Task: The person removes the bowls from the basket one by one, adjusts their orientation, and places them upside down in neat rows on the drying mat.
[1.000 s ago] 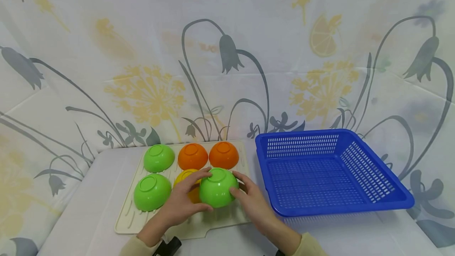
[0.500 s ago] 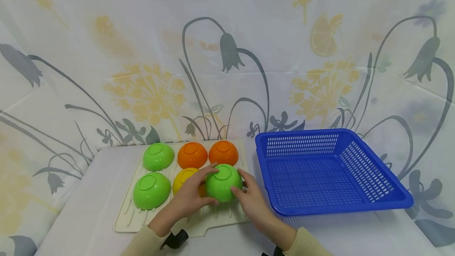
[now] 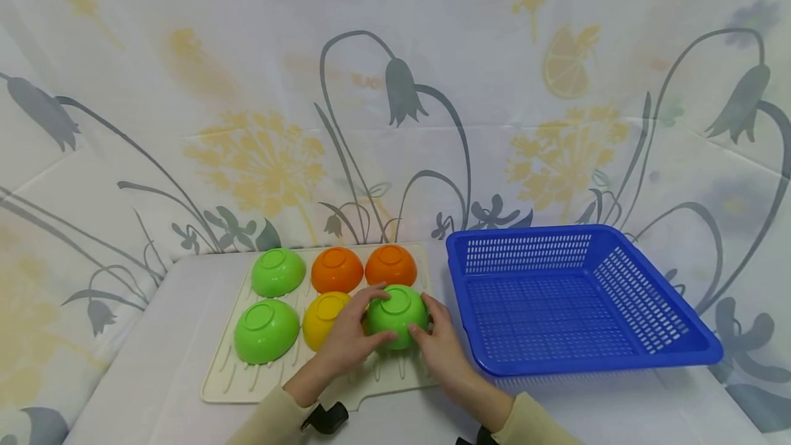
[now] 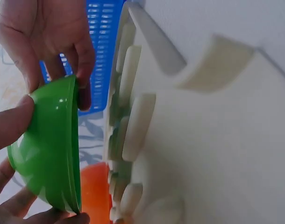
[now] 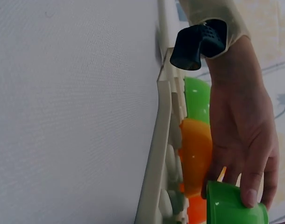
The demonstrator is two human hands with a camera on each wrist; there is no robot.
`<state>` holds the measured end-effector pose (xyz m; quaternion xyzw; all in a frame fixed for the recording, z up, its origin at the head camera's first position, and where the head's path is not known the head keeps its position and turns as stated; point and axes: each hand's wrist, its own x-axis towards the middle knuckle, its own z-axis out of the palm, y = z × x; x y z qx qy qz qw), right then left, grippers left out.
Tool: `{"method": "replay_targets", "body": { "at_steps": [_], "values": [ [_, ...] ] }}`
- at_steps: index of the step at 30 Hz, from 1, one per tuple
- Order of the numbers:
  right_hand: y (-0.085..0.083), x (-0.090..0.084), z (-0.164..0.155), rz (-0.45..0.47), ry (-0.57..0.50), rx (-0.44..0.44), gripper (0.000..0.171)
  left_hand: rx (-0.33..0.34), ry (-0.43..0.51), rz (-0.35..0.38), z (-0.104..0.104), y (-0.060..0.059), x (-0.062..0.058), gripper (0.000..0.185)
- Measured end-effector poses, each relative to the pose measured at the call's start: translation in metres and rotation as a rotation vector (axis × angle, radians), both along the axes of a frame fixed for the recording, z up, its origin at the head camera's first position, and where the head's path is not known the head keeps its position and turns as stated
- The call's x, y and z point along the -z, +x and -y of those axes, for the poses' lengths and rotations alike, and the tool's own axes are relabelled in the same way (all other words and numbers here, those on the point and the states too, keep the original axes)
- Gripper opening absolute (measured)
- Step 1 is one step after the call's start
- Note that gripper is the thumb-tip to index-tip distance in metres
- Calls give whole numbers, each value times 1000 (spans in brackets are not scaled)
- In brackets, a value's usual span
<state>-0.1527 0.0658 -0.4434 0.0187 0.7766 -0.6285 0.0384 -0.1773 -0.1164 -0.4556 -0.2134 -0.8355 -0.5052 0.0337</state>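
Both hands hold a glossy green bowl (image 3: 400, 325) upside down, close over the front right part of a cream ridged drainer tray (image 3: 235, 383). My left hand (image 3: 346, 340) grips its left side, fingertips near the base and thumb in front. On the opposite side my right hand (image 3: 441, 349) grips it the same way. The bowl (image 4: 46, 144) shows its rim facing the tray ridges in the left wrist view. Just left of it, a yellow bowl (image 3: 318, 321) sits upside down, partly hidden by the left hand.
More overturned bowls stand on the tray: a front green bowl (image 3: 266, 335), a back green bowl (image 3: 278, 273), and two orange bowls, one in the middle (image 3: 336, 272) and one behind the held bowl (image 3: 391, 266). A blue slotted basket (image 3: 575, 367) stands to the right.
Both hands have carried the green bowl rightward and slightly back over the tray, uncovering more of the yellow bowl. The other bowls and the basket stay put.
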Motion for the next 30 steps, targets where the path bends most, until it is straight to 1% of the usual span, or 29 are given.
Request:
{"method": "replay_targets", "body": {
  "at_steps": [2, 7, 11, 20, 25, 30],
  "values": [
    [-1, 2, -1, 1, -2, -1, 60, -17, 5, 8, -2, 0, 0, 63],
    [-4, 5, -2, -1, -2, -9, 60, -73, -20, 35, -6, -1, 2, 75],
    [-6, 6, -2, -12, 7, -18, 60, -100, -36, 50, -8, 0, 4, 75],
    [-7, 8, -1, -21, 13, -71, 65, -146, -47, 69, -9, 3, 3, 71],
    [-9, 11, -2, -41, 6, -97, 65, -172, -78, 59, -9, 5, 2, 72],
    [-9, 11, -3, -73, 54, -120, 62, -187, -99, 47, -10, 5, 4, 72]
  ]
}}
